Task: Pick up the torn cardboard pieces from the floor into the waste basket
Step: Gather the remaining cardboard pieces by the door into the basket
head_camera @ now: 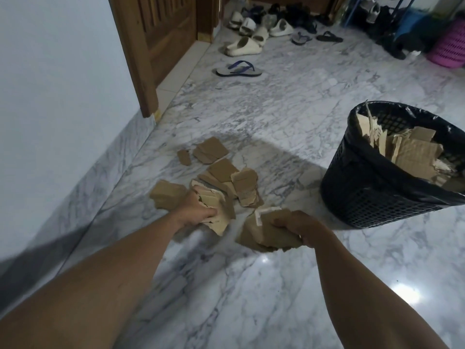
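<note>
Head view. The left hand [198, 210] gripped a stack of torn cardboard pieces [215, 201], its fingers curled round them, low over the marble floor [276, 109] and toward the floor's left edge, where the wall [50, 71] met it. The right hand [299, 229] held a second bundle [264, 235], fingers and thumb wrapped over its top, just beside the first stack and on the side nearer the waste basket [372, 197]. I could not tell whether either load touched the floor.

Beyond the left hand, loose pieces [226, 172] lay on the floor in an overlapping heap. 1 small scrap [183, 156] and a flat cluster [210, 149] lay a little farther off, toward the far edge.

The waste basket, black mesh lined with a black bag, stood on the floor to the right of both hands, apart from the heap. I saw discarded cardboard [412, 157] inside it, reaching its rim.

At the far edge were a wooden door [163, 34], pale sandals [242, 46] and a flip-flop [239, 69]. A pink basket [450, 46] stood at the far right corner.
</note>
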Demonstrator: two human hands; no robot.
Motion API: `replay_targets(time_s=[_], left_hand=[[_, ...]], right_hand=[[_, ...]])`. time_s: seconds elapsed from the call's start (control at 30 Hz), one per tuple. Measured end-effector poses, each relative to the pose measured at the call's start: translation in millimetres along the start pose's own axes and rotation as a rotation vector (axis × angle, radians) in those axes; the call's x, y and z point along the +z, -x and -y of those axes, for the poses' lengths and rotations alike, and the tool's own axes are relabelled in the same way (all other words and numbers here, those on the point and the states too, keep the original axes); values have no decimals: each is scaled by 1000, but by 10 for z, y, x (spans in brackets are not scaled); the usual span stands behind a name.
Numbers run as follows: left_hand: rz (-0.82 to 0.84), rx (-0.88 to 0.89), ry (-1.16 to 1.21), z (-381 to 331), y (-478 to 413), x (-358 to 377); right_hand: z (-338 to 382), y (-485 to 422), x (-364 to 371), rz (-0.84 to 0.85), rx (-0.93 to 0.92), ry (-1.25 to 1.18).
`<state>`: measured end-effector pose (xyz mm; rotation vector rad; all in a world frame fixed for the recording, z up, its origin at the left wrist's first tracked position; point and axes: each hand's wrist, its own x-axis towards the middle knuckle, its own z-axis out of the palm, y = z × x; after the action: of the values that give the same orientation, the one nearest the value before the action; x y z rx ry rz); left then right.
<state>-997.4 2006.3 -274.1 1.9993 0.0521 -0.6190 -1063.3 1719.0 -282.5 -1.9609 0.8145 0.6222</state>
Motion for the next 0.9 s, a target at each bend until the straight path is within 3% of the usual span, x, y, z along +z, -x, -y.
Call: replay_targets(time_s=[0.13,0.3,0.47,0.67,0.8,0.9], left_hand=[[-26,-98,-49,96,-32,-168],[-25,-207,-183,348,-36,-288],[-214,-165,-779,380,-42,-382],[-50,-108,-846,428,-273,-604],[29,-78,-842,486,-349,-668],[97,-80,-910,495,-432,-726]], right_hand=[[170,32,401,-100,14,407],[275,148,702,-134,-42,442],[304,38,741,-103,-71,385],[537,-64,333,-70,-220,329],[686,15,443,108,-262,572],[627,60,923,133,-266,825]])
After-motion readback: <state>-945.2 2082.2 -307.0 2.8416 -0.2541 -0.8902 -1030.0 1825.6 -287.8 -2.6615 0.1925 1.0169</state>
